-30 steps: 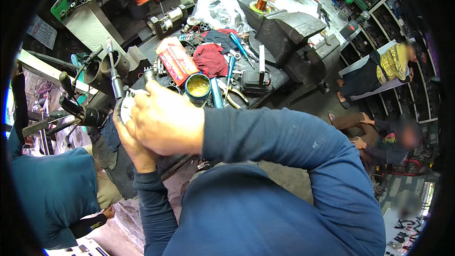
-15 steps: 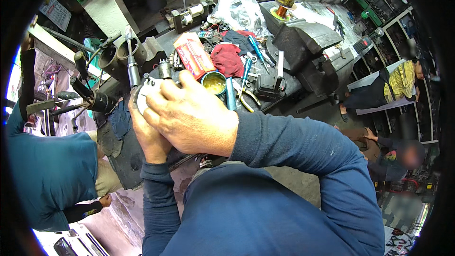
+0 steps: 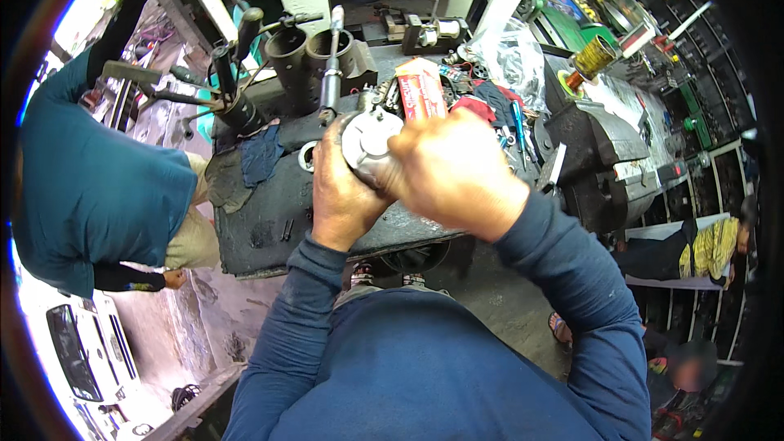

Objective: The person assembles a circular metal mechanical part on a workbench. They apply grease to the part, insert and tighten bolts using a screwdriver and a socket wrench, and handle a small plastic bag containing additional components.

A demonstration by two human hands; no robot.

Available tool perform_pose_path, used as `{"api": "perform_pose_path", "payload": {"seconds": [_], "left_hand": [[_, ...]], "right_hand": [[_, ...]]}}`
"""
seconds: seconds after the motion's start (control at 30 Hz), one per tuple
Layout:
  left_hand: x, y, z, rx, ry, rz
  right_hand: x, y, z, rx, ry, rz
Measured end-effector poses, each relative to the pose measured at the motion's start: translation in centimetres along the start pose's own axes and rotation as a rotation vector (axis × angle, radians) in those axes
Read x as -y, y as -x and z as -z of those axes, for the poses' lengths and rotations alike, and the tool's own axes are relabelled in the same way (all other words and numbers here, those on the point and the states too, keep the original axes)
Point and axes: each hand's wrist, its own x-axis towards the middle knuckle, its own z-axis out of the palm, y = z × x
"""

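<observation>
My left hand [image 3: 343, 192] is wrapped round a thick, round metal part [image 3: 365, 140] with a pale silver face, held up above the dark workbench [image 3: 269, 200]. Against the right edge of that part is my right hand [image 3: 461, 163], its fingers curled in and smeared by motion. Whatever it grips is hidden behind the knuckles. Just left of my left hand a pale ring [image 3: 308, 157] lies on the bench. Two small bolts or pins [image 3: 287, 229] rest nearer the front edge.
Beyond my hands are a red and white box [image 3: 420, 82], a blue-handled screwdriver [image 3: 518, 121] and a clear plastic bag [image 3: 523, 57]. Metal cylinders [image 3: 286, 57] stand at back left. A vise [image 3: 608, 143] is on the right. A co-worker in a teal shirt [image 3: 102, 171] stands left.
My view has swung, so the bench sits further right and more of its front shows. My right hand has shifted from lying over the part to its right edge, fingers curled.
</observation>
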Motion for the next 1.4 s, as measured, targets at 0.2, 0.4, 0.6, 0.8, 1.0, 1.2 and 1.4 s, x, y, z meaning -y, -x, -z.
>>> {"api": "perform_pose_path", "payload": {"seconds": [0.2, 0.4, 0.6, 0.8, 1.0, 1.2, 1.4], "left_hand": [[-0.2, 0.1, 0.1, 0.007, -0.041, -0.041], [-0.2, 0.2, 0.2, -0.013, -0.08, -0.067], [0.1, 0.1, 0.1, -0.026, -0.086, -0.084], [0.1, 0.2, 0.1, -0.054, -0.083, -0.12], [0.0, 0.2, 0.1, -0.037, -0.054, -0.05], [-0.1, 0.1, 0.0, -0.011, 0.0, -0.041], [0.0, 0.1, 0.0, 0.006, -0.026, -0.03]], "right_hand": [[-3.7, -5.4, 0.2, -0.037, -0.043, 0.131], [-3.7, -7.1, 0.1, 0.232, 0.189, -0.028], [-3.3, -6.9, -1.1, -0.144, 0.062, 0.189], [-3.4, -6.2, -0.9, -0.248, 0.124, 0.206], [-3.5, -6.6, -1.0, 0.281, 0.267, -0.04], [-3.7, -6.6, -1.6, 0.113, 0.093, 0.025], [-3.9, -6.0, -1.7, -0.18, 0.127, 0.218]]}}
